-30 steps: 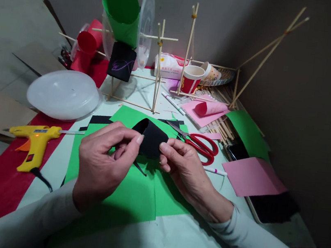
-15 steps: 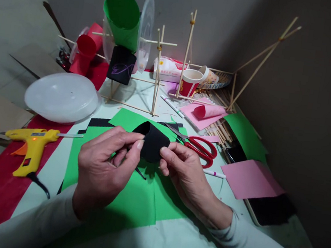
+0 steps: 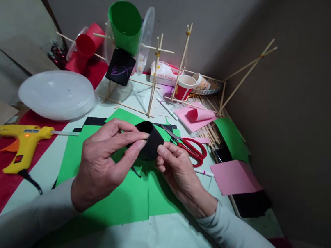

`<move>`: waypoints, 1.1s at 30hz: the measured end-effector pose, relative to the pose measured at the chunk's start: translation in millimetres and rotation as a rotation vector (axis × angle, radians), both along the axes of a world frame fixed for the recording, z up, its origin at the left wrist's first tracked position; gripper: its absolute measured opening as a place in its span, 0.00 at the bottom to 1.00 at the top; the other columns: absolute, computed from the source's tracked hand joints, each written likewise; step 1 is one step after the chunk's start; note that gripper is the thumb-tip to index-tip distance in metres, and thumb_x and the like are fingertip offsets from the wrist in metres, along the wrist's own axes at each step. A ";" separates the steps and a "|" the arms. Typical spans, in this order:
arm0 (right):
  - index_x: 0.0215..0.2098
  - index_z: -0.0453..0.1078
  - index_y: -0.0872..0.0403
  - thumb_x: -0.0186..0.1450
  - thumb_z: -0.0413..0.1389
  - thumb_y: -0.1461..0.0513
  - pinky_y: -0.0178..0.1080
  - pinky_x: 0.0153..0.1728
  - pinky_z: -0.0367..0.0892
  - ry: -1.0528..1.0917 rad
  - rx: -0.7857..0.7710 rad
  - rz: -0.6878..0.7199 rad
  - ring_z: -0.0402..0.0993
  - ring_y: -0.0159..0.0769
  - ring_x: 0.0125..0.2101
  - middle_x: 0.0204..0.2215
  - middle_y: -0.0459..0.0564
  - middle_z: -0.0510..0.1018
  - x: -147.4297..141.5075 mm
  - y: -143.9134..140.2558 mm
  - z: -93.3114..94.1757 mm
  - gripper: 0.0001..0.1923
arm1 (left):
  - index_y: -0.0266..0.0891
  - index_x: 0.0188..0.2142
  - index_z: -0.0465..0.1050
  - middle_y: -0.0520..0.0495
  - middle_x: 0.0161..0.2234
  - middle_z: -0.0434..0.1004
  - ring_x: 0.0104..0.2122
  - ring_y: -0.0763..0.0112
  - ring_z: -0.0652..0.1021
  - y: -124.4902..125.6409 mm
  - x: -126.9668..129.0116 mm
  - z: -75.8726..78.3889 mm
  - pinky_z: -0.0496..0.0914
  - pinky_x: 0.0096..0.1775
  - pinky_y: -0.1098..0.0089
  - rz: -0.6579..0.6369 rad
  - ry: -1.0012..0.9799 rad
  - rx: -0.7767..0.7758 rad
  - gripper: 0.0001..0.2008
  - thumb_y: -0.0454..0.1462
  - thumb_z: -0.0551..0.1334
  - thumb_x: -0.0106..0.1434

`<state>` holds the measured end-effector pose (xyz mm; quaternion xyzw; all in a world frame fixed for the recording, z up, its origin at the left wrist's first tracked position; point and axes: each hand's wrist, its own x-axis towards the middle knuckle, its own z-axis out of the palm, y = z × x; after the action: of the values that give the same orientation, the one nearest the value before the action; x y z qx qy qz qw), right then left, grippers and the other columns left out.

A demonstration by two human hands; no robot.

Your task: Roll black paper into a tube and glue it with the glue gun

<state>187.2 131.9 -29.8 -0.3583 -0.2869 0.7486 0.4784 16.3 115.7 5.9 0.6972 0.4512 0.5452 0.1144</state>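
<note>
A strip of black craft paper (image 3: 152, 143), curled into a short tube, is held above green sheets (image 3: 104, 202). My left hand (image 3: 107, 161) pinches its left side, fingertips reaching the rim where the edges seem to meet. With thumb and fingers, my right hand (image 3: 177, 171) grips the tube's right side. Just beyond the right hand lie red-handled scissors (image 3: 193, 149), blades pointing left. To the left, a yellow hot glue gun (image 3: 27, 142) lies on its side with a small orange light showing and a glue stick poking from its back.
Behind stands a wooden-stick frame (image 3: 154, 76) carrying a green paper tube (image 3: 124, 26) between clear plastic discs. A white plastic lid (image 3: 58, 93) lies left. Paper cups (image 3: 185, 86), loose sticks (image 3: 214, 133) and pink paper (image 3: 235, 178) fill the right side near the wall.
My left fingers have shifted further over the tube's rim, and the tube has turned slightly. The view has swung a little, so most things sit further left.
</note>
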 end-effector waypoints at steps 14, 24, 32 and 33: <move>0.24 0.66 0.55 0.48 0.76 0.64 0.20 0.18 0.59 0.144 -0.075 -0.048 0.61 0.18 0.19 0.19 0.37 0.67 9.6 8.1 5.9 0.21 | 0.49 0.38 0.83 0.48 0.42 0.81 0.42 0.63 0.77 31.7 -25.3 -17.6 0.70 0.45 0.63 0.154 -0.222 -0.186 0.09 0.41 0.62 0.69; 0.26 0.71 0.56 0.50 0.74 0.66 0.22 0.20 0.62 0.204 -0.071 -0.086 0.61 0.19 0.21 0.21 0.38 0.66 14.4 9.6 10.6 0.16 | 0.45 0.38 0.83 0.48 0.38 0.80 0.34 0.68 0.75 36.1 -21.9 -26.6 0.67 0.37 0.68 0.129 -0.207 -0.236 0.08 0.39 0.63 0.67; 0.24 0.70 0.57 0.46 0.77 0.65 0.20 0.17 0.60 0.166 -0.086 -0.047 0.61 0.18 0.18 0.18 0.37 0.69 10.7 8.3 9.2 0.19 | 0.47 0.40 0.82 0.51 0.38 0.79 0.35 0.70 0.77 24.7 -14.7 -18.2 0.71 0.39 0.67 0.078 -0.067 0.011 0.07 0.34 0.64 0.68; 0.24 0.71 0.57 0.46 0.77 0.64 0.20 0.17 0.60 0.161 -0.085 -0.044 0.62 0.18 0.18 0.18 0.37 0.69 10.0 8.0 8.7 0.19 | 0.47 0.40 0.82 0.51 0.38 0.79 0.35 0.70 0.77 23.3 -14.2 -16.9 0.71 0.39 0.67 0.066 -0.048 0.043 0.08 0.33 0.64 0.67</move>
<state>197.2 139.9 -21.2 -0.3230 -0.2075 0.7758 0.5007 2.1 139.0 -10.9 0.6710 0.4593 0.5747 0.0923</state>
